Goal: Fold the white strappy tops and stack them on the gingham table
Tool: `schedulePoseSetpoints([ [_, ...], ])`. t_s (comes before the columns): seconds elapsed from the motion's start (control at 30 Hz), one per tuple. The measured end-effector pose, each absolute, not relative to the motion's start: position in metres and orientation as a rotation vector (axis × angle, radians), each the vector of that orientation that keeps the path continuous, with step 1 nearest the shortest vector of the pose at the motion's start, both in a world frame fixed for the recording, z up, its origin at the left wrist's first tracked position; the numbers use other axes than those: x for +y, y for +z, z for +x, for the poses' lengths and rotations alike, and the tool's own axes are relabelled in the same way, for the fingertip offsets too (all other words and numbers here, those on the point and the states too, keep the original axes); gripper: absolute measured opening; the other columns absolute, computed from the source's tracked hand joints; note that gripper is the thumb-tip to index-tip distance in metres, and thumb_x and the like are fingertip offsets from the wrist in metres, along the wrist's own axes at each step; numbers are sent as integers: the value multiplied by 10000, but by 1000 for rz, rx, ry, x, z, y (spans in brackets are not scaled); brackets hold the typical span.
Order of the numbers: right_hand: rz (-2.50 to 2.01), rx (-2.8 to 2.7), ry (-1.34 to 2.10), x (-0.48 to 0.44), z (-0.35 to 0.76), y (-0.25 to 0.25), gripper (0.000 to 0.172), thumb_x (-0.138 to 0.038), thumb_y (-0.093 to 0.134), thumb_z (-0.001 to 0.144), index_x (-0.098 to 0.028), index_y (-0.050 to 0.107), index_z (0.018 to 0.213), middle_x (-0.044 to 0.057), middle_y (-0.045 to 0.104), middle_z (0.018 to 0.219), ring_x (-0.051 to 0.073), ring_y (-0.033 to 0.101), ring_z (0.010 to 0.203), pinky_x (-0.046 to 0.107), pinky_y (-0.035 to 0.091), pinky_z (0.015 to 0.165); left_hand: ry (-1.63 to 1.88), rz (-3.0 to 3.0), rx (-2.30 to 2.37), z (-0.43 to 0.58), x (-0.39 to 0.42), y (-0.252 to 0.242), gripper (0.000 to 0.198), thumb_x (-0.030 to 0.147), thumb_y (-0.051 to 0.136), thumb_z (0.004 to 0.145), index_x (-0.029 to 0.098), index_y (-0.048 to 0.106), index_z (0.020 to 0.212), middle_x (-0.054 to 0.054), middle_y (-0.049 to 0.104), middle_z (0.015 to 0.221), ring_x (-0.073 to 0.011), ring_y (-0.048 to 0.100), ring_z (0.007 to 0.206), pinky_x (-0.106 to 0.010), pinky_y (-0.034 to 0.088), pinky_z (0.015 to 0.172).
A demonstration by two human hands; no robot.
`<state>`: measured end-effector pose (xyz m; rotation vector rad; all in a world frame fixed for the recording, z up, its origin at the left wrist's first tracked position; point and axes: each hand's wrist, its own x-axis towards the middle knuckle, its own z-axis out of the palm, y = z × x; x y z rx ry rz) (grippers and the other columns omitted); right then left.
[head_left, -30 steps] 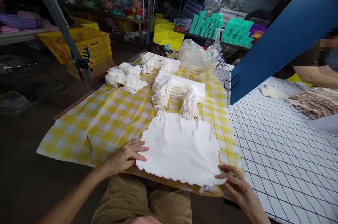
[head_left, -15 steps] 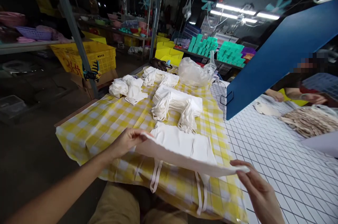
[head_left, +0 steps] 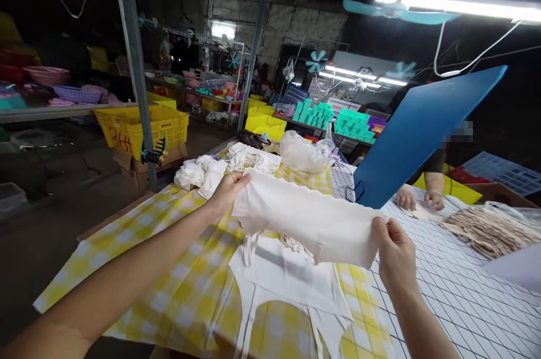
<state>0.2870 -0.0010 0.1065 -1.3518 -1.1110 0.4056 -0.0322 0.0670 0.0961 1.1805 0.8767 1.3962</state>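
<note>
As it hangs between two hands, the white cloth (head_left: 306,215) looks light, soft and bendy, likely not slippery, and its top corners seem good spots to hold. The left hand (head_left: 231,193) pinches one, with the cloth between three and four o'clock from it. The right hand (head_left: 395,255) pinches the other, with the cloth toward ten o'clock, above the tabletop (head_left: 186,297).

Glaring at the fluorescent tube (head_left: 469,7) above the blue panel (head_left: 422,139); dim over floor (head_left: 46,246) far left of it; stretched near edges.
</note>
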Motion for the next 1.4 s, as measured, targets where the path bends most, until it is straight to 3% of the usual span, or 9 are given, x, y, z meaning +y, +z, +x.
schedulePoseSetpoints([
  [0.33,-1501,-1127,89,-10,268,92,353,-495,533,762,-204,455,578,-37,372,496,97,323,469,218,276,404,1434,1255,1091,-49,71,86,478,614,630,597,145,549,631,17,541,529,-129,512,519,-215,378,463],
  [0.5,-1485,-1046,43,-14,266,67,320,-539,558,717,-221,587,705,30,613,686,150,479,546,253,376,476,1367,1198,1109,-60,62,68,443,581,659,597,148,569,611,0,574,537,-134,518,509,-223,397,466],
  [0.63,-1500,-1019,25,8,272,77,317,-529,558,723,-216,585,679,39,630,728,168,514,611,251,389,507,1367,1147,1112,-57,77,80,463,593,682,559,147,577,624,4,572,528,-115,484,459,-214,370,427],
  [0.77,-1450,-1004,113,51,278,108,324,-514,586,717,-198,547,654,-7,504,568,120,406,516,230,318,439,1465,1216,1095,-50,129,111,461,579,692,551,150,579,676,11,578,563,-107,483,476,-202,358,440],
  [0.87,-1393,-1038,266,104,284,115,346,-530,600,684,-186,584,722,-8,525,599,114,415,516,226,326,445,1487,1292,1068,-40,189,118,447,568,673,565,147,572,679,9,567,571,-118,498,508,-216,380,485],
  [1.0,-1466,-1157,345,182,297,81,367,-528,548,658,-166,597,692,19,570,606,138,456,528,248,333,471,1260,1497,1400,-16,262,88,334,484,547,684,159,519,613,18,511,521,-130,493,503,-230,361,493],
  [1.17,-1750,-1245,287,231,311,23,276,-455,532,611,-194,582,536,43,594,542,194,513,562,293,343,545,1030,1634,1675,4,304,39,328,252,570,660,193,382,397,37,336,382,-141,460,491,-236,269,480],
  [1.3,-1786,-1256,274,238,317,9,265,-443,515,645,-205,605,571,49,621,587,206,535,608,295,347,575,866,1701,1856,5,321,29,303,204,543,695,185,432,414,-15,461,433,-195,546,590,-257,304,524],
  [1.4,-1892,-1304,193,242,319,10,312,-440,446,738,-193,628,678,58,644,659,208,557,664,288,355,605,760,1750,1965,8,330,27,238,250,494,772,157,562,563,-88,623,643,-233,608,744,-267,361,588],
])
